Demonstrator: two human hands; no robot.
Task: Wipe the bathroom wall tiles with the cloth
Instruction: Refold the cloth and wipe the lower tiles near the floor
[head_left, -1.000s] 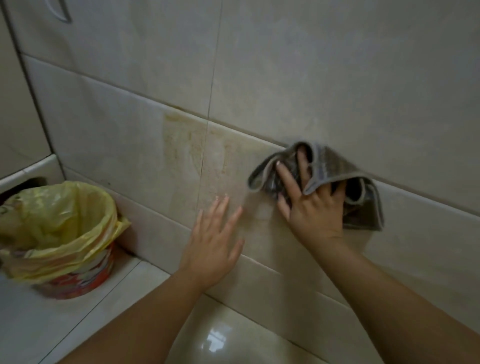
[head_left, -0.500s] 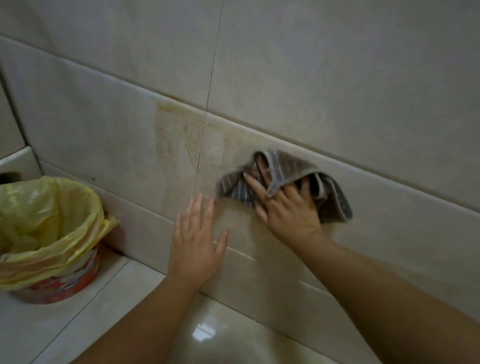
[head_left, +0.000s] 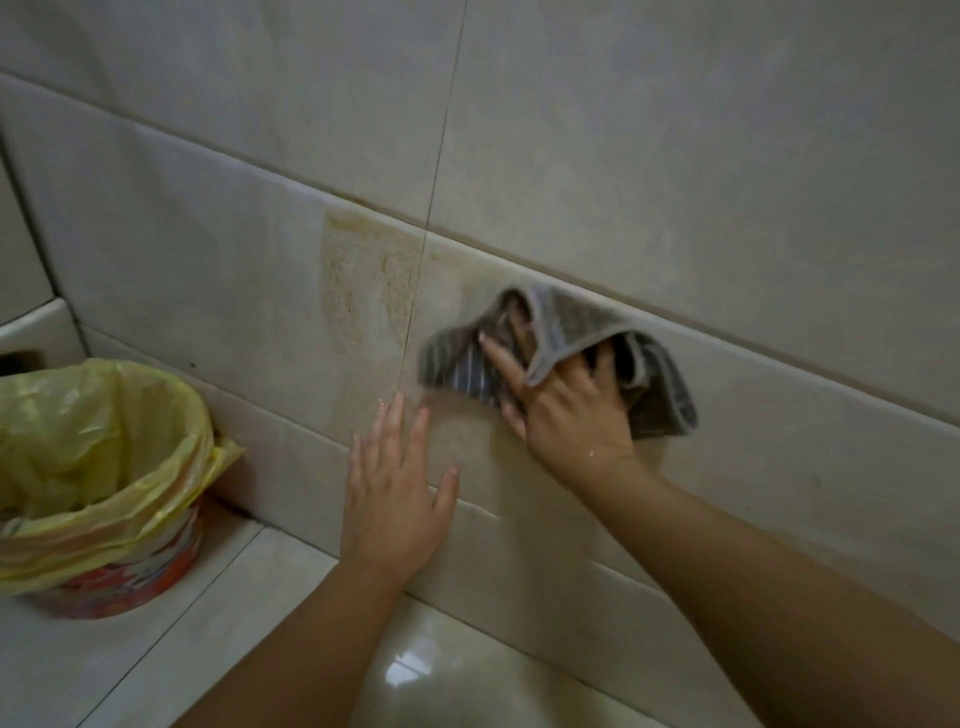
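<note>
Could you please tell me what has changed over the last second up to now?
The right hand slid the cloth leftward along the wall tiles, closer to the yellowish stain. Nothing was taken hold of or let go. The left hand stayed flat on the wall; the bin stayed put.

L grip (head_left: 395, 499) flat, R grip (head_left: 566, 410) splayed

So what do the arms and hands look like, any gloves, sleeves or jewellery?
No gloves on the left hand or the right hand, and no ring, watch or bracelet shows. The left forearm and right forearm are bare to the frame edge, so no sleeve is in view. Nails look short and plain. A small wet glint sits near the right wrist.
</note>
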